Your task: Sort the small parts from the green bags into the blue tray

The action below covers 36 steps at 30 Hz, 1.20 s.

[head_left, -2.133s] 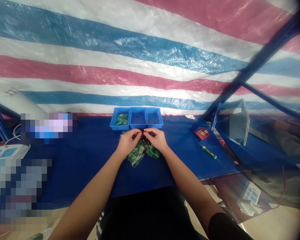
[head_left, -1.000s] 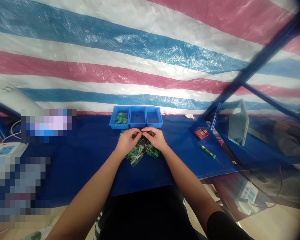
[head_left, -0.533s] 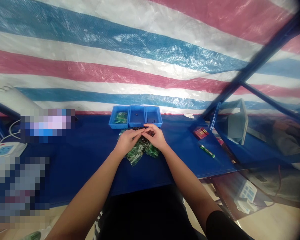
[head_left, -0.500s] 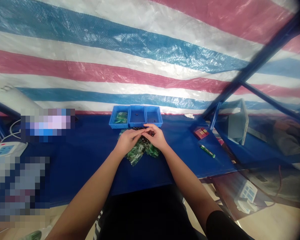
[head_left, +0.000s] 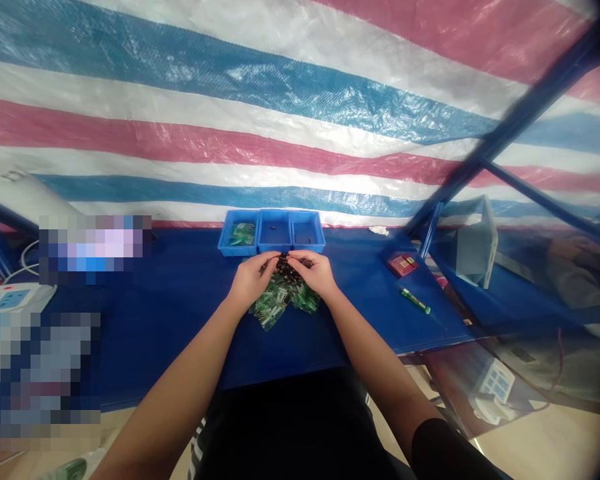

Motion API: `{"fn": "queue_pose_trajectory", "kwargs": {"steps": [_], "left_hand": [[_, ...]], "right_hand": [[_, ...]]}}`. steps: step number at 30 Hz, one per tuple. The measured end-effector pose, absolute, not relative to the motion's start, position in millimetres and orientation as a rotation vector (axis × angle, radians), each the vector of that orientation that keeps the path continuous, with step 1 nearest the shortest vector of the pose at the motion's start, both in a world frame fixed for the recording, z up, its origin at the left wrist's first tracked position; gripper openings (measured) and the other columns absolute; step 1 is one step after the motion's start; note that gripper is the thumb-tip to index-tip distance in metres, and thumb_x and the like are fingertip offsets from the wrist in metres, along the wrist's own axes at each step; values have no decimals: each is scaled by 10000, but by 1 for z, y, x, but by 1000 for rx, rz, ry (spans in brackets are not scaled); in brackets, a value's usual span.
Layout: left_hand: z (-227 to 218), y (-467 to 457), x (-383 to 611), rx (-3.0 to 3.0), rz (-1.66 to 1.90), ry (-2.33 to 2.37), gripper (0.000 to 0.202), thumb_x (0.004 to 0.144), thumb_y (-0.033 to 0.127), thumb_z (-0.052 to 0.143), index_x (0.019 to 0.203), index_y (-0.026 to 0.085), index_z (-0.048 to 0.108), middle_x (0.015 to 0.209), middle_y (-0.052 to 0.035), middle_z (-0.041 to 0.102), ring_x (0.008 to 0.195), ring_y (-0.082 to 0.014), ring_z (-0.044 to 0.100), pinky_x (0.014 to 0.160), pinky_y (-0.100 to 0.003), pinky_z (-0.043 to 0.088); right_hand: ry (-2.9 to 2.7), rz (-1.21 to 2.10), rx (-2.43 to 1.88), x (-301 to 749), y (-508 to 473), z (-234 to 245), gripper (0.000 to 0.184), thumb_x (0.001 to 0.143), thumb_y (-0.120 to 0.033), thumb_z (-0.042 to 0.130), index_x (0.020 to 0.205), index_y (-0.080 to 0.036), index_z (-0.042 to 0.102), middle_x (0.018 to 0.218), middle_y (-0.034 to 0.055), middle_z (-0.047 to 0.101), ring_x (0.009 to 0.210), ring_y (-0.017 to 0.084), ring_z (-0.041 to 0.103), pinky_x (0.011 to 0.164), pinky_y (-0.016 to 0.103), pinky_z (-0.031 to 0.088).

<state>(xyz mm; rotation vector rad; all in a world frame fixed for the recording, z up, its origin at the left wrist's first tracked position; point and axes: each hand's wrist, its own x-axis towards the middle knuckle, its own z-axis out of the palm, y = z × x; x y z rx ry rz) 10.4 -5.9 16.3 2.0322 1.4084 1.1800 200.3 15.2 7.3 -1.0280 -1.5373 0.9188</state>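
Observation:
My left hand (head_left: 254, 280) and my right hand (head_left: 316, 272) face each other above a pile of small dark parts (head_left: 291, 268) on the table. Thumb and fingers are pinched together on both hands, the fingertips a little apart. Whatever sits between the fingertips is too small to name. Just below the hands lie clear bags with green print (head_left: 273, 303), small pieces showing inside. Beyond them stand three joined blue bins: the left bin (head_left: 237, 252) holds green-printed bags, the middle bin (head_left: 275, 241) and right bin (head_left: 309, 241) a few tiny dark pieces.
The blue table (head_left: 180, 333) ends at a striped tarp (head_left: 230, 153). To the right lie a red box (head_left: 403, 265) and a green tube (head_left: 415, 301), near a blue metal frame (head_left: 460, 167). At the left sits a white power strip (head_left: 25, 297) beside blurred-out items.
My fingertips have parted slightly from where they met, uncovering more of the dark parts between them. The bags and bins stay where they were.

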Motion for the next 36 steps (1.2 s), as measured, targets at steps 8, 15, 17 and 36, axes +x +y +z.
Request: {"fn": "queue_pose_trajectory", "kwargs": {"steps": [8, 15, 17, 36], "left_hand": [[15, -5, 9, 2071, 1159, 1447, 381, 951, 462, 478, 1155, 205, 671, 984, -64, 741, 802, -192, 711, 690, -268, 558], [14, -4, 9, 2096, 1153, 1438, 369, 944, 451, 493, 1153, 202, 667, 872, -50, 735, 790, -188, 701, 670, -261, 534], [14, -4, 8, 2105, 1161, 1438, 362, 940, 448, 499, 1143, 203, 671, 842, -43, 727, 763, -180, 692, 657, -259, 527], [15, -6, 11, 2073, 1161, 1446, 353, 905, 462, 560, 1109, 210, 699, 821, -32, 715, 728, -168, 661, 653, -261, 515]], "right_hand": [[-1565, 946, -1013, 200, 13, 9, 261, 855, -414, 631, 974, -211, 742, 915, 49, 756, 749, 178, 686, 647, 287, 537], [-1561, 913, -1022, 200, 14, 8, 251, 822, -399, 663, 961, -204, 738, 890, 47, 735, 735, 165, 657, 608, 271, 501], [-1563, 916, -1009, 200, 14, 8, 255, 817, -400, 667, 970, -208, 734, 898, 48, 732, 741, 166, 656, 610, 272, 500], [-1558, 865, -1043, 200, 12, 11, 225, 834, -400, 631, 903, -205, 720, 850, 40, 717, 702, 163, 632, 588, 276, 476]]}}
